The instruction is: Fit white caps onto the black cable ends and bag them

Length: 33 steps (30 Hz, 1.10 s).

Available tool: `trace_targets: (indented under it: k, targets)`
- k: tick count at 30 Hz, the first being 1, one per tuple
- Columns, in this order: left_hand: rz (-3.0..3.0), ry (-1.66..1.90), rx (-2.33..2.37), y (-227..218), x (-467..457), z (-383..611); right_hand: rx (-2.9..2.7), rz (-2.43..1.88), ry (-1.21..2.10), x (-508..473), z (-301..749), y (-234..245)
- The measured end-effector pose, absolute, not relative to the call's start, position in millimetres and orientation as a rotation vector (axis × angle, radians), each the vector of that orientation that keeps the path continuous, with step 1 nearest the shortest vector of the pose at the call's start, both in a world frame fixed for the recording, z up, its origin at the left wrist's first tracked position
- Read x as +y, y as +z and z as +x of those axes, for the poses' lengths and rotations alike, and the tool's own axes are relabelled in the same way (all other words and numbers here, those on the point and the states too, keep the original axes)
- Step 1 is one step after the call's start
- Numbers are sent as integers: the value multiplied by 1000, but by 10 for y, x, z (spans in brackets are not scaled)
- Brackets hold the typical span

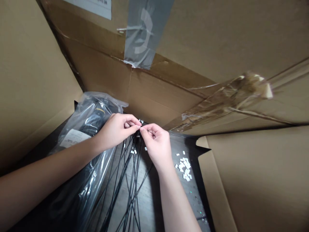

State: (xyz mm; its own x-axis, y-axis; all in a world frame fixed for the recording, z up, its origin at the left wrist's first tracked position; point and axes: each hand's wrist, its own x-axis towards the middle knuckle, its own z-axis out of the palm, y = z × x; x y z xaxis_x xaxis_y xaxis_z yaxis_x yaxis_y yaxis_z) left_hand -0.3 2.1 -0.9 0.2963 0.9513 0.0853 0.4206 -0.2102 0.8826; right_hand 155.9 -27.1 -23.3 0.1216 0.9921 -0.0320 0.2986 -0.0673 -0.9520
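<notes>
Grey tape (148, 32) and white paper (96, 7) are sticking to a big brown box (207, 35) at the back

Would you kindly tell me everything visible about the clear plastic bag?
The clear plastic bag is long, glossy and creased, lying on the dark surface left of the loose black cables. It holds black contents, with a yellowish band near the far end, and bears a white label with unreadable print. The left forearm crosses over it; contact is unclear.

Bag (90, 175) L of wires (118, 183), pcs pile (185, 169) R, box (205, 42) behind.
</notes>
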Motion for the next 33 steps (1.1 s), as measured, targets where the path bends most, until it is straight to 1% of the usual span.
trace_targets:
  k: [11,17,24,33]
  targets:
    - [1761,834,1243,-13,27,-6,-1317,-1507,1021,-272,1547,-213]
    - [1711,874,1250,-14,32,-2,-1337,-1429,1049,-257,1564,-257]
    - [1691,894,1240,-14,31,12,-1385,-1484,993,-273,1572,-245]
    - [1694,885,1236,-36,32,5,-1345,-1480,1018,-295,1542,-219]
